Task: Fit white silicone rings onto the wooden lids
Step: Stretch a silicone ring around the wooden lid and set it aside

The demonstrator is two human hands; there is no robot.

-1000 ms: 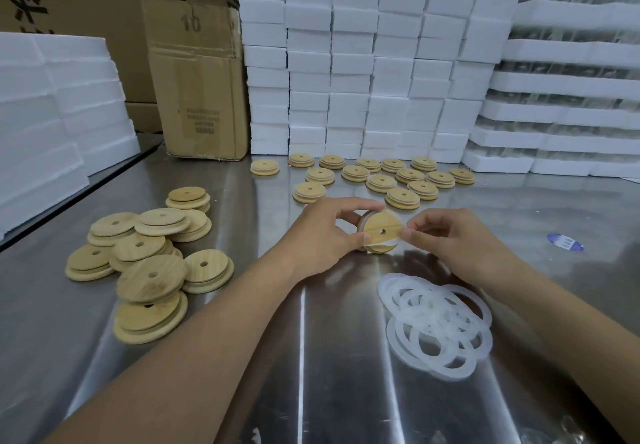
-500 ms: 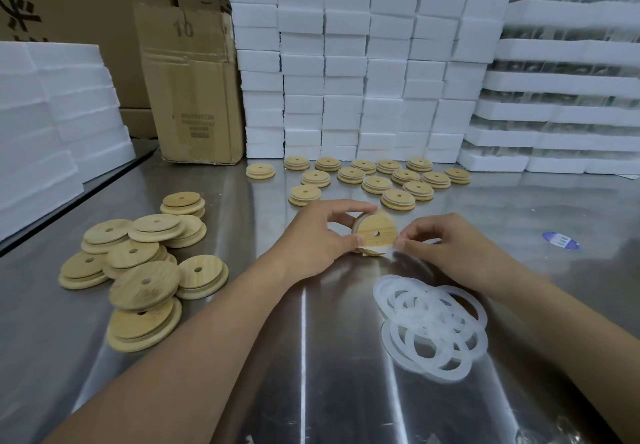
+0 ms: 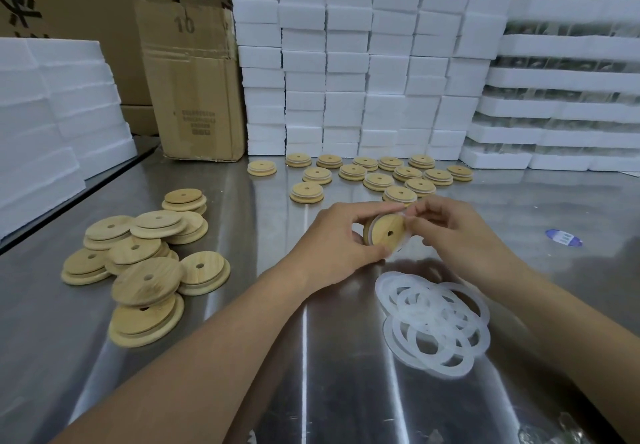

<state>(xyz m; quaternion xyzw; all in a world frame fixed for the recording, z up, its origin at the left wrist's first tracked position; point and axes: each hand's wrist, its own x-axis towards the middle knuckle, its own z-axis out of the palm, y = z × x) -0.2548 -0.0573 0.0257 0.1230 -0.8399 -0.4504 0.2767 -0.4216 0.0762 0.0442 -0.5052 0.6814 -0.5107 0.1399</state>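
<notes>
My left hand [image 3: 341, 241] grips a round wooden lid [image 3: 386, 232] with a centre hole, held on edge above the steel table [image 3: 242, 357]. A white silicone ring [image 3: 398, 249] lies partly round the lid's rim. My right hand [image 3: 453, 232] pinches that ring at the lid's upper right edge. A loose heap of white silicone rings [image 3: 433, 322] lies on the table just below my right hand. Bare wooden lids [image 3: 138, 260] are piled at the left. Several lids with rings on them [image 3: 377, 175] sit in rows at the back.
Stacks of white foam blocks [image 3: 363, 62] form a wall behind the rows of lids, with more foam slabs [image 3: 52, 114] at the left. A worn cardboard box [image 3: 194, 87] stands at the back left. A small blue-and-white label [image 3: 563, 238] lies on the table at the right.
Both hands have kept hold of the lid and turned it; my right hand's fingers have moved up to the lid's top right edge, working the ring along the rim.
</notes>
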